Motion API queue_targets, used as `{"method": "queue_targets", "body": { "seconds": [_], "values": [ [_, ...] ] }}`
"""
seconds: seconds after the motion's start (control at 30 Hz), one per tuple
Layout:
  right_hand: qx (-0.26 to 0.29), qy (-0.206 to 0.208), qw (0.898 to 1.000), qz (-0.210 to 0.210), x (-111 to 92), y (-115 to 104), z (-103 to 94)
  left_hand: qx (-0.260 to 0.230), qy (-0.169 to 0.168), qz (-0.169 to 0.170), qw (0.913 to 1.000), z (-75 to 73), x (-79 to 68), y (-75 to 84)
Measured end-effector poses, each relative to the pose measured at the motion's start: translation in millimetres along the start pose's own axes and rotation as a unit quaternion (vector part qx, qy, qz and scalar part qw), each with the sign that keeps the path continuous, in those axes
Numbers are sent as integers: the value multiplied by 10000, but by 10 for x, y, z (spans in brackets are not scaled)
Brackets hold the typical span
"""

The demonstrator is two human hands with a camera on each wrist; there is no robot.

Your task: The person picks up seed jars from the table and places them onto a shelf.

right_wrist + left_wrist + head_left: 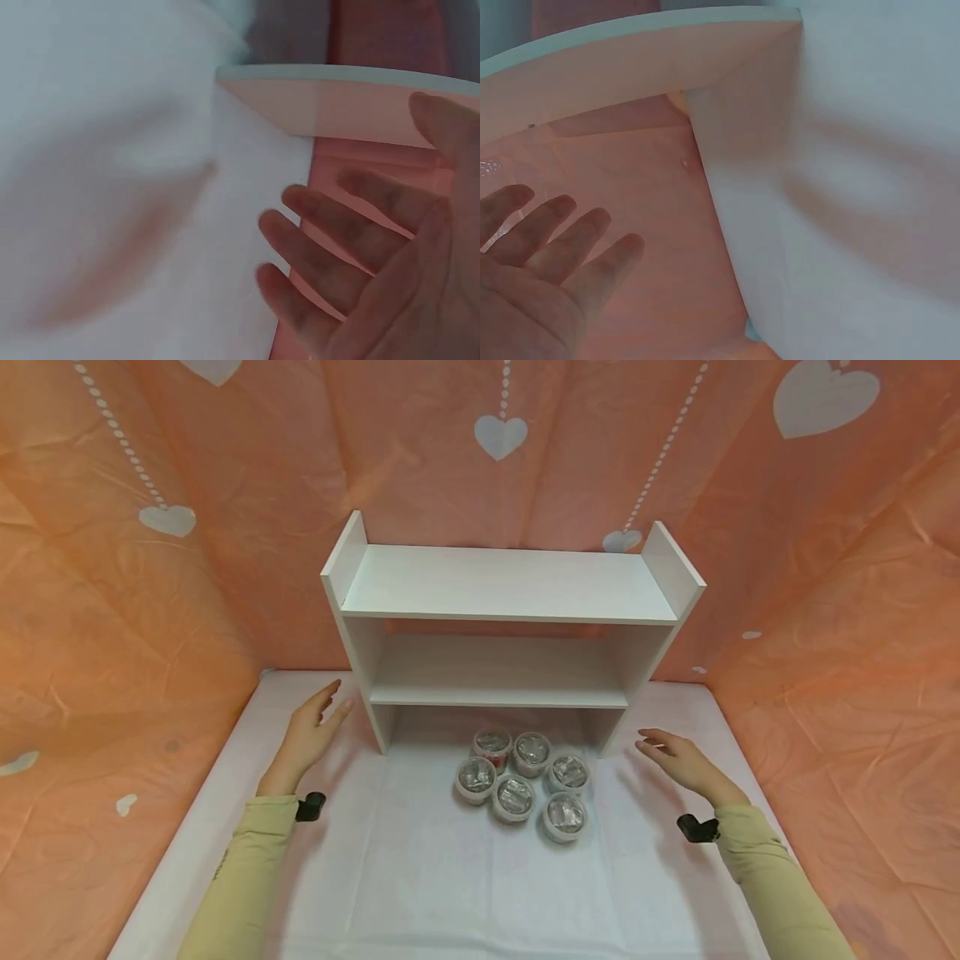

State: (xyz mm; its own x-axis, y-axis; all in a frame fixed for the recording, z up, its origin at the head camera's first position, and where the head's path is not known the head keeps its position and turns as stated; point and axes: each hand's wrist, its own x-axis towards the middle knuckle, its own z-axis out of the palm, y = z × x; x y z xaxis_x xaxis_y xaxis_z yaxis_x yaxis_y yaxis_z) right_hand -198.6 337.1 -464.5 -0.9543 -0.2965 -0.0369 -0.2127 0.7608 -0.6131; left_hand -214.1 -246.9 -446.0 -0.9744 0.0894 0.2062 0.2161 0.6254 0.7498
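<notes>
Shelf (502, 667) and tubs (514, 797) stand between left hand (306, 735) and right hand (686, 766).

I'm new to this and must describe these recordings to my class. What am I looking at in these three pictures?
There is no machine here: a person works with two bare hands. The large picture comes from a camera worn on the head, looking forward and down. The two smaller ones come from cameras on the wrists, each showing the hand it is worn on.

On a white cloth surface stands a white shelf unit. Near its open bottom sit six small round tubs with something silvery showing at their tops.

The left hand is beside the unit's left side, the right hand beside its right. Neither holds anything.
</notes>
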Motion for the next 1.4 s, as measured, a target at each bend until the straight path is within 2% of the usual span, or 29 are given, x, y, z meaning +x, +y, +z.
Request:
{"method": "queue_targets", "body": {
  "seconds": [0.1, 0.2, 0.33, 0.5, 0.7, 0.83, 0.97, 1.1, 1.23, 1.4],
  "values": [
    [574, -193, 9981, 95, -28, -28, -28, -284, 103, -42, 9995, -5, 6, 28],
    [1154, -480, 9921, 56, -45, -39, -59, -580, 192, -124, 9981, -11, 10, 60],
    [1918, -787, 9782, 75, -53, -42, -85, -922, 283, -198, 9951, -19, 25, 106],
    [2743, -1097, 9549, 287, -73, -47, -96, -1534, 427, -143, 9871, -31, 52, 170],
    [3255, -1260, 9370, 166, -100, -32, -95, -2326, 525, -30, 9711, -76, 76, 255],
    [3551, -1329, 9253, 0, -130, -21, -100, -2559, 503, 76, 9654, -103, 91, 295],
    [3933, -1437, 9077, -258, -157, -20, -102, -2863, 522, 104, 9567, -109, 106, 328],
    [4206, -1558, 8924, -500, -156, -30, -82, -3012, 537, 26, 9521, -109, 115, 340],
    [4381, -1595, 8817, -720, -142, -45, -42, -3134, 573, 5, 9479, -116, 122, 343],
    [4561, -1623, 8703, -906, -107, -61, 27, -3523, 684, 25, 9334, -120, 121, 353]
  ]
}}
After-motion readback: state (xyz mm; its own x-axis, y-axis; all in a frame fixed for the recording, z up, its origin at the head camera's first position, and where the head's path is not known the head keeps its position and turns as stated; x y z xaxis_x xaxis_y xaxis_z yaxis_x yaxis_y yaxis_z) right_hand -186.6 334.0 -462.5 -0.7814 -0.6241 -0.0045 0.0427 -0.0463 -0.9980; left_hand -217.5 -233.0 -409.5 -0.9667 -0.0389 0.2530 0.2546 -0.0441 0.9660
